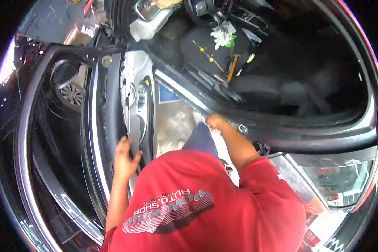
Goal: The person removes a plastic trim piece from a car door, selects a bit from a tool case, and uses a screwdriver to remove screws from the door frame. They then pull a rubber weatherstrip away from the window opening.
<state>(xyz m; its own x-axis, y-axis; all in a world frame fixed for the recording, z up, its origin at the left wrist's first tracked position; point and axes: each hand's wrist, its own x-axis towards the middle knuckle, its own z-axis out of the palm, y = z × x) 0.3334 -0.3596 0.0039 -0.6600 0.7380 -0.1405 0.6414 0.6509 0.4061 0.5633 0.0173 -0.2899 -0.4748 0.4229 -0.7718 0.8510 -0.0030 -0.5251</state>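
Observation:
My left hand [126,159] is at the inner panel of the open car door [113,96], with its fingers spread and nothing held. Its fingertips are at the panel's edge, below the door handle and window switches [142,98]. At the lower edge of the door opening, beside the sill [180,90], is my right hand [214,121]. Its fingers are curled in; what they hold, if anything, is too small to tell. Something white [222,147] shows below that hand, partly hidden by the forearm.
On the dark seat [201,38] lie a white and green glove-like bundle [224,34], a yellow-and-black screwdriver [208,56], an orange-handled tool [232,69] and other small tools. A seat-belt buckle [242,129] is by the door frame. A wheel [72,93] shows beyond the door.

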